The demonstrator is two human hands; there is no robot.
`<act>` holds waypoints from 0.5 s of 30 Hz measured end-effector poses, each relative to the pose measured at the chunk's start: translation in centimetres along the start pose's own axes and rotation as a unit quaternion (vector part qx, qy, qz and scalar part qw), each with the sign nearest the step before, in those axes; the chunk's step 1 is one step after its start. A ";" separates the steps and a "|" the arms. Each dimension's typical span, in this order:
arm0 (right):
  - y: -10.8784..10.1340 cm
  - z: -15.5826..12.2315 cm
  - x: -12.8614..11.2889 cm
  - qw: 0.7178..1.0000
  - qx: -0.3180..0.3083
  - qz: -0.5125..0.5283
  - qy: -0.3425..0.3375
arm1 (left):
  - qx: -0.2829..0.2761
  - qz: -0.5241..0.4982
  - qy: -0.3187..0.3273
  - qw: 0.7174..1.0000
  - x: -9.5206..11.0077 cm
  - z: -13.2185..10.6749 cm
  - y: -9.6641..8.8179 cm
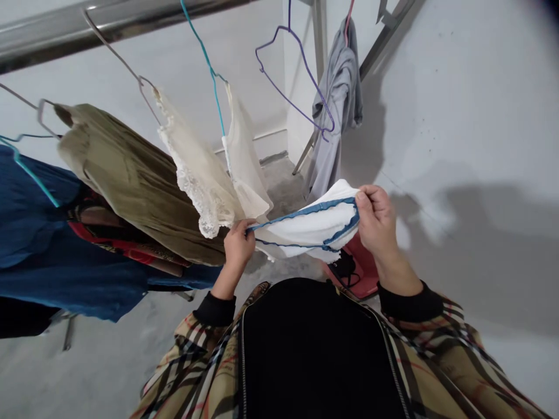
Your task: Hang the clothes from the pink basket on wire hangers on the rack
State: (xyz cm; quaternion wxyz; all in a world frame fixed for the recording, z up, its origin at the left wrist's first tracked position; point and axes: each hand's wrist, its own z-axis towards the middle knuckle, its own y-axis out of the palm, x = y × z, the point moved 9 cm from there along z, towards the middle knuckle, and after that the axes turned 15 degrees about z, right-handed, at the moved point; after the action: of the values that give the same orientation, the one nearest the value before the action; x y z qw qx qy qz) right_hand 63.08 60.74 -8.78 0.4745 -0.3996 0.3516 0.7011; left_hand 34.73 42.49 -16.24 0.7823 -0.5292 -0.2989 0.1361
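White garment [305, 227] with blue ruffled edging stretches between both hands above the person's chest, its edge gripped by closed fingers of the left hand [238, 245] and the right hand [378, 220], the left just beside a hanging cream lace top [201, 180].

Tan plaid jacket [441, 355] with black ribbed cuffs [410, 302].

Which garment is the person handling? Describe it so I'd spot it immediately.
Below the metal rail, clothes hang in a row. In front of them, the left hand and right hand stretch a white garment between them. Unlike its neighbours, it has wavy blue edging.
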 end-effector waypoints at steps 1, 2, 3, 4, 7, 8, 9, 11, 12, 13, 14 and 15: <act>-0.5 0.0 -0.3 0.999 0.006 -0.032 -0.018 | 0.013 -0.010 -0.006 1.000 -0.4 0.1 -0.5; -0.9 0.0 -0.4 0.998 0.013 -0.056 -0.030 | 0.026 -0.020 -0.011 0.999 -0.7 0.2 -0.9; -1.3 -0.1 -0.6 0.996 0.020 -0.072 -0.038 | 0.037 -0.028 -0.015 0.999 -1.0 0.2 -1.2; -1.6 -0.2 -0.7 0.995 0.027 -0.084 -0.045 | 0.049 -0.034 -0.019 0.998 -1.3 0.1 -1.6; -2.1 -0.8 -0.9 0.992 0.033 -0.104 -0.064 | 0.067 -0.086 -0.043 0.993 -2.0 -0.3 -2.2; -2.1 -1.1 -0.8 0.992 0.029 -0.106 -0.062 | 0.058 -0.135 -0.068 0.987 -2.5 -0.5 -2.1; -2.1 -1.3 -0.5 0.993 0.020 -0.106 -0.054 | 0.041 -0.204 -0.104 0.973 -3.0 -0.8 -1.7; -1.8 -1.8 0.3 0.994 -0.018 -0.110 -0.021 | -0.011 -0.376 -0.190 0.907 -3.9 -1.6 -0.3; -1.6 -2.0 0.9 0.992 -0.047 -0.114 -0.001 | -0.038 -0.454 -0.234 0.859 -4.1 -2.2 0.4; -1.1 -2.3 1.5 0.989 -0.084 -0.121 0.020 | -0.061 -0.514 -0.271 0.811 -4.1 -2.8 0.9; -0.6 -2.5 2.1 0.983 -0.127 -0.130 0.040 | -0.078 -0.554 -0.300 0.773 -4.0 -3.3 1.2; 0.1 -2.8 2.7 0.973 -0.176 -0.139 0.060 | -0.091 -0.576 -0.318 0.748 -3.9 -3.8 1.2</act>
State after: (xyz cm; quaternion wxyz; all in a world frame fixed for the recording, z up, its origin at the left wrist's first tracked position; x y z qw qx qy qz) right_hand 63.00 59.33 -12.36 0.4677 -0.5631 0.1912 0.6539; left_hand 34.12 38.12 -19.58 0.5199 -0.2515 -0.7895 -0.2078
